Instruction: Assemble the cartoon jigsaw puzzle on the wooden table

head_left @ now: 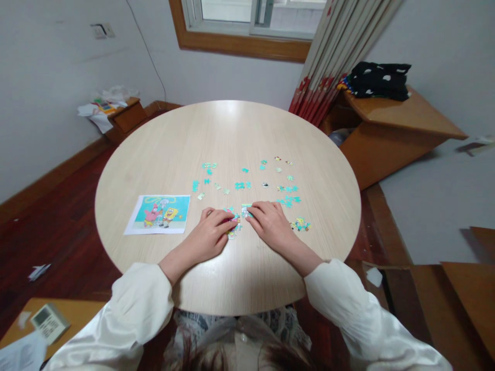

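Pale wood-grain tabletop [154, 154] is filling mid-view. L hand [211, 233] is bending its fingers over a pink multicol. section [237, 223] of joined jigsaw, tips touching it; can't tell if they're pinching it or just pressing. R hand [269, 221] is leaning in from the other side, fingers curved & close tog., tips at the edge of a smaller white-and-teal section [245, 211]; grasp or light touch, can't tell either. Both sections are lying nr the table's middle, just beside each other, w/ a narrow gap showing btwn. Another joined section [302, 224], yellow & teal, is lying R of the R hand, nr the wrist. Teal pcs [240, 185] are sitting farther back in loose clusters, some linked; pale green pcs [226, 191] are lying among them, plus a dark-and-white pc [265, 184]. Printed cartoon pic [160, 214] is lying flat, L of the L hand, showing pink & yellow figs. on blue. Red-and-beige curtain [332, 51] is hanging by the window [228, 10]; dark cloth [381, 80] is resting on a brown cabinet [417, 116].
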{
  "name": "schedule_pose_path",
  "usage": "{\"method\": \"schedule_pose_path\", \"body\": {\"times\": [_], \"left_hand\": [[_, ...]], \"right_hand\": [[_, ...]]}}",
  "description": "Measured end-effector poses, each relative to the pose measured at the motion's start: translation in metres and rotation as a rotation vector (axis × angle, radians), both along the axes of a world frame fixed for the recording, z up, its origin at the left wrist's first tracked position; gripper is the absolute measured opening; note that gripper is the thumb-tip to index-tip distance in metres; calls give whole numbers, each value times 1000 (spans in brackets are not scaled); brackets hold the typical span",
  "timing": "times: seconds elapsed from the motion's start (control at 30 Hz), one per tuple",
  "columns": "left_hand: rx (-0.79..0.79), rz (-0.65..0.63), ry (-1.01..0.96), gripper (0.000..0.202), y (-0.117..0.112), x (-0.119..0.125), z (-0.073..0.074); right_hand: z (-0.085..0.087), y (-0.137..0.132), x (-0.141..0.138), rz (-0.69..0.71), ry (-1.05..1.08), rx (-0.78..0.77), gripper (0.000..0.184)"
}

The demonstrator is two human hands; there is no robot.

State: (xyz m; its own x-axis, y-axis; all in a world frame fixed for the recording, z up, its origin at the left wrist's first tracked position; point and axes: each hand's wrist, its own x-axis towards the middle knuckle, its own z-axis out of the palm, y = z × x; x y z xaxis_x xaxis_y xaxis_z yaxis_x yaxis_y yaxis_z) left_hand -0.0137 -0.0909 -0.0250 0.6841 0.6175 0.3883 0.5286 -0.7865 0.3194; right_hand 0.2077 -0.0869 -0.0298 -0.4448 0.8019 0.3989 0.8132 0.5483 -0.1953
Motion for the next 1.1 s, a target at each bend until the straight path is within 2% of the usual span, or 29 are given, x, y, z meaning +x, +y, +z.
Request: {"method": "schedule_pose_path", "body": {"times": [0.3,1.1], "left_hand": [[-12,11,33,39,-2,1,4],[-12,45,48,42,-2,1,2]], "right_hand": [[-2,2,0,6,33,-28,24],[-1,3,-3,-9,41,-13,23]]}}
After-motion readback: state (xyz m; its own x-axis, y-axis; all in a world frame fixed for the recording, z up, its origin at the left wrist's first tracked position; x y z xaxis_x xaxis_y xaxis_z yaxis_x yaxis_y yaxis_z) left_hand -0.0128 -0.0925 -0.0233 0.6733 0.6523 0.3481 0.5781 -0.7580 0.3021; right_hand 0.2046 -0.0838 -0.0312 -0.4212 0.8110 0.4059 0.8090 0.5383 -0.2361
